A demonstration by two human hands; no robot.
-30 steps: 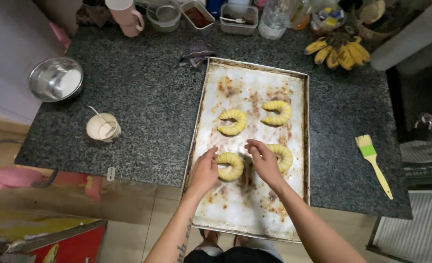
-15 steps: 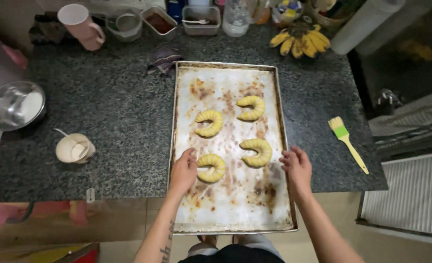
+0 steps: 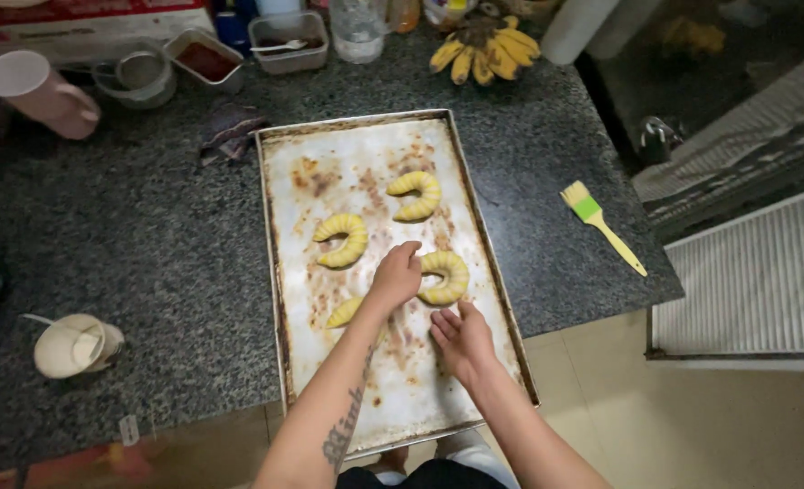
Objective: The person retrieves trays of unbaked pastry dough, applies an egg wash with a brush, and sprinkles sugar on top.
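Head view: left hand (image 3: 395, 276) over worn, stained rectangular metal baking tray (image 3: 366, 181) on dark speckled granite desk (image 3: 148, 254), fingers curled loosely onto yellow striped crescent dough piece (image 3: 445, 277), not gripping. Right hand (image 3: 461, 340) flat, fingers spread, resting on bare tray just below. Three more crescents: (image 3: 342, 239), (image 3: 417, 195), (image 3: 344, 312) partly hidden under forearm. Risk: forearm squashing hidden crescent; soft dough denting under fingertips. Yellow-green pastry brush (image 3: 601, 225) well apart.

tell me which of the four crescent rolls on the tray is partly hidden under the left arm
The front-left crescent roll, nearest the person: the left hand and wrist cross over it, so only its left end shows. The other three on the baking tray lie in full view.
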